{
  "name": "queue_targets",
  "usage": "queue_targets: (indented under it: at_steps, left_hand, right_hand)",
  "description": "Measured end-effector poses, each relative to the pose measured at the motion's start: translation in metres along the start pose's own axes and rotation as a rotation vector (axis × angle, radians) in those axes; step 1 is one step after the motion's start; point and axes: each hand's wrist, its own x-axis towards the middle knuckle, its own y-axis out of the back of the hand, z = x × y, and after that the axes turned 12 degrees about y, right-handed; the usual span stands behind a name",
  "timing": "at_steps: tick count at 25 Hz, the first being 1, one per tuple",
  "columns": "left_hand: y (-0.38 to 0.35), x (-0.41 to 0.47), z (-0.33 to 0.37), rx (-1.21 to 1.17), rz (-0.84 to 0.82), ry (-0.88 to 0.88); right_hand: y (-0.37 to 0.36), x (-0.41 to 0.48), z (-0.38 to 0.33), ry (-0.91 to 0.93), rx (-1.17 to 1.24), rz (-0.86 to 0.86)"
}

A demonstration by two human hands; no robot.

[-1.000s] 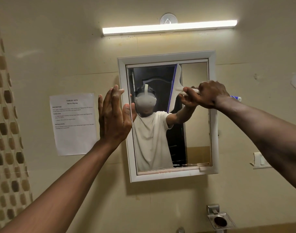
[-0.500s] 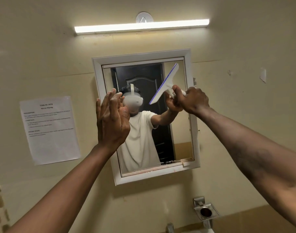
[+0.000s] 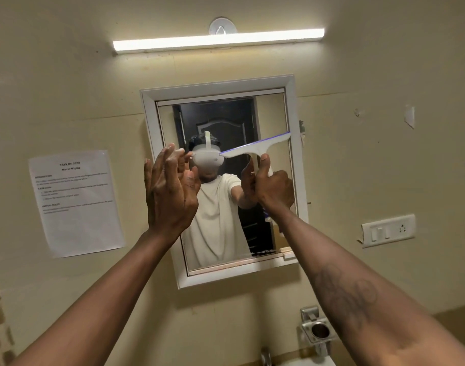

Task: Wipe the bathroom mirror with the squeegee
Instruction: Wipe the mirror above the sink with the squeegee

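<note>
Mirror [image 3: 226, 114] | right hand [image 3: 275, 192] grips squeegee [image 3: 255, 147] upright | left hand [image 3: 170, 191] raised flat

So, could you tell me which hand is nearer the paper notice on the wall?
Left. The left hand is raised over the left edge of the mirror, just right of the notice; the right hand grips the squeegee farther right.

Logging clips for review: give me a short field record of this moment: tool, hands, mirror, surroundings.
tool: squeegee, blade tilted up to the right, over the mirror's right half
right hand: grips the squeegee handle
left hand: fingers straight, at the mirror's left edge
mirror: white frame
surroundings: paper sheet left, tube light above, switch plate right
</note>
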Motion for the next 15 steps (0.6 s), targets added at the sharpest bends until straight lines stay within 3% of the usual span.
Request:
queue_targets:
  at_steps: [10,15]
  left_hand:
    - [-0.009,-0.056,-0.015,0.014,-0.121,0.067]
    - [-0.018,-0.092,-0.027,0.027,-0.173,0.078]
  right_hand:
    - [-0.011,-0.115,0.06,-0.254,0.071,-0.084]
    - [-0.002,-0.158,0.089,-0.295,0.053,-0.126]
